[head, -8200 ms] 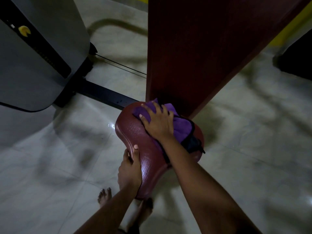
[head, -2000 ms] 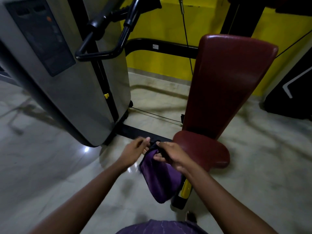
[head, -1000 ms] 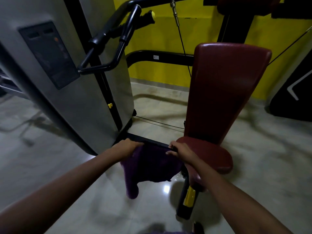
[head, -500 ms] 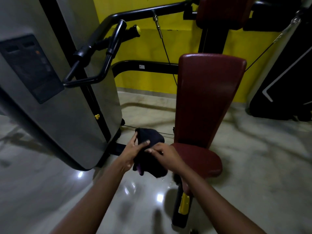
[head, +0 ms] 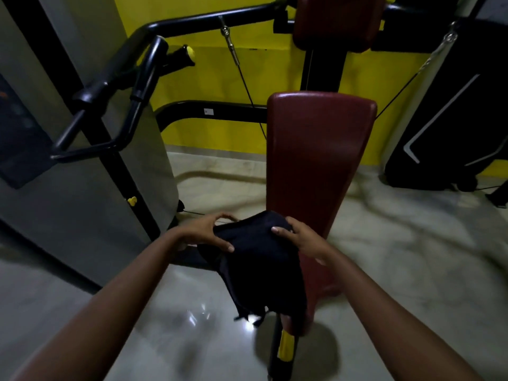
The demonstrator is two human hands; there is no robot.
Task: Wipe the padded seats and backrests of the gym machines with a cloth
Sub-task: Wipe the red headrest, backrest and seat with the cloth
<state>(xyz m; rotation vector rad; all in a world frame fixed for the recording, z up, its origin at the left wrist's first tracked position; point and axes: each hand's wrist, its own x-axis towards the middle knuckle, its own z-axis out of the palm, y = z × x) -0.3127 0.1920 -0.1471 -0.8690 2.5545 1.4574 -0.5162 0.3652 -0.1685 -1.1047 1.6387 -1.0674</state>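
Observation:
A dark cloth (head: 261, 265) hangs in front of me, held at its top edge by both hands. My left hand (head: 204, 232) grips its left corner and my right hand (head: 295, 236) grips its right side. Behind the cloth stands the maroon padded backrest (head: 316, 160), upright. Below it the maroon seat (head: 320, 292) is half hidden by the cloth. A second maroon pad (head: 335, 20) sits high on the frame above the backrest.
A grey weight-stack housing (head: 68, 160) with black handle bars (head: 123, 86) stands at the left. Cables (head: 242, 75) run along the yellow wall. The seat post (head: 283, 350) has a yellow band. A black machine (head: 453, 119) stands at the right. The floor is glossy tile.
The camera has come closer to the seat. The bunched cloth has been spread out between my two hands and now hangs lower, in front of the seat.

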